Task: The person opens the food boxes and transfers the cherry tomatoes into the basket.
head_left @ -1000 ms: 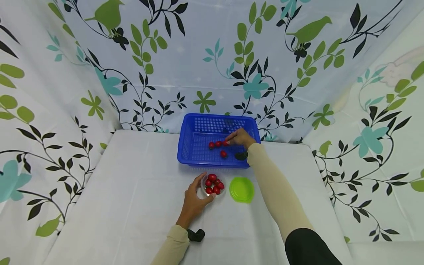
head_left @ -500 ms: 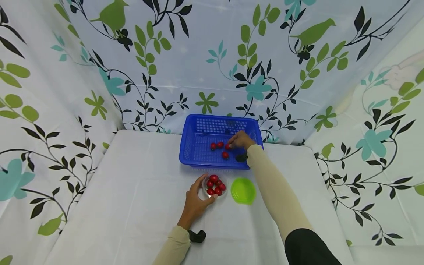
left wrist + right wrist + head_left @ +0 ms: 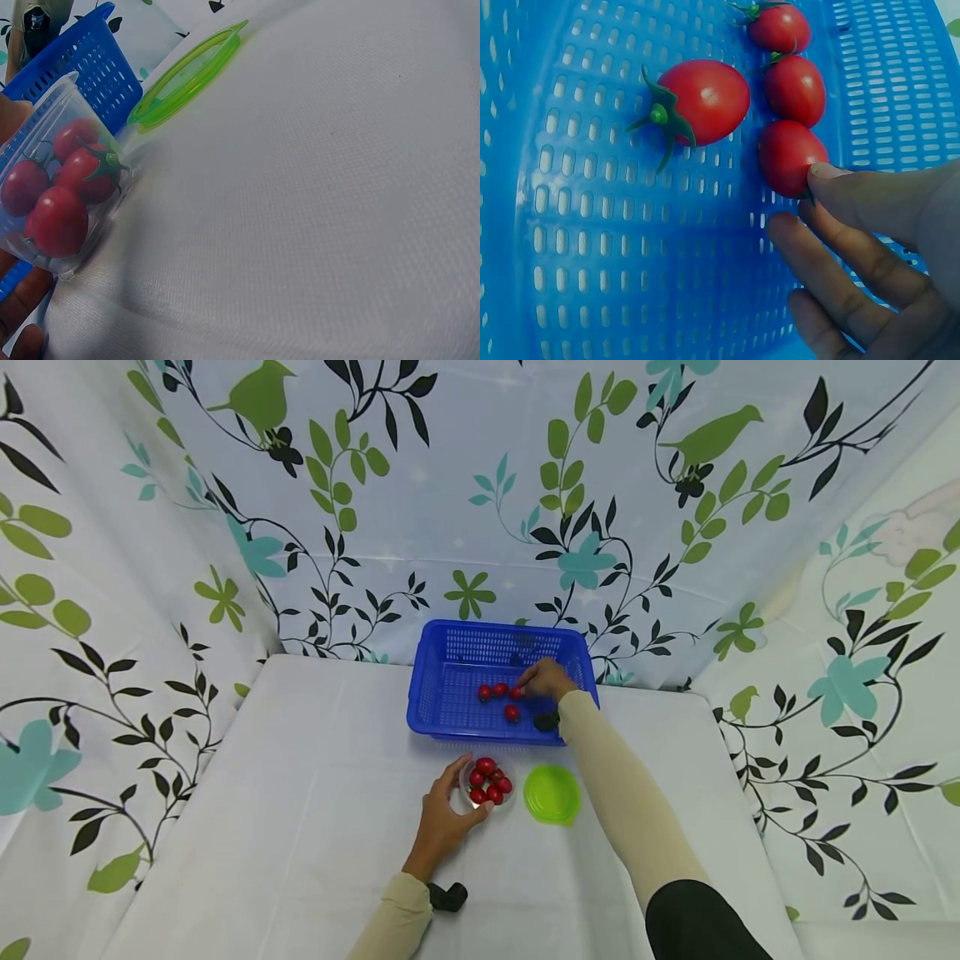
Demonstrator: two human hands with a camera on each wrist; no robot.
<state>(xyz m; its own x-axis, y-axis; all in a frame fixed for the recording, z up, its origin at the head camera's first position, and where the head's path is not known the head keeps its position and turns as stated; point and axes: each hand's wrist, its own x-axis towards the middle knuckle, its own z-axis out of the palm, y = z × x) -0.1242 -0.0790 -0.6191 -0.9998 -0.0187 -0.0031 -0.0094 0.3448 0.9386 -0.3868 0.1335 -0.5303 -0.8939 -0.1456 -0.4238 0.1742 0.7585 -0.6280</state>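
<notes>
My left hand (image 3: 444, 814) curls its thumb and fingers around a clear plastic container (image 3: 84, 247) on the table. Several red cherry tomatoes (image 3: 61, 221), some with green stems, lie inside it. Over the blue basket (image 3: 422, 677), my right hand (image 3: 547, 677) reaches down. Its thumb and forefinger pinch the end of a cherry tomato (image 3: 789, 154), at the near end of a short row on the basket floor. Two more tomatoes line up beyond that one. A single tomato (image 3: 709, 101) with a green stem lies apart, beside the row.
A bright green lid (image 3: 552, 795) lies on the white table (image 3: 322, 827), just right of the container. The basket's slotted walls stand around the right hand. Patterned curtains (image 3: 450, 485) hang behind the table and at both sides.
My right hand has come slightly nearer and its fingers have closed on the end tomato, which has shifted a little toward me. The left hand keeps its hold on the container.
</notes>
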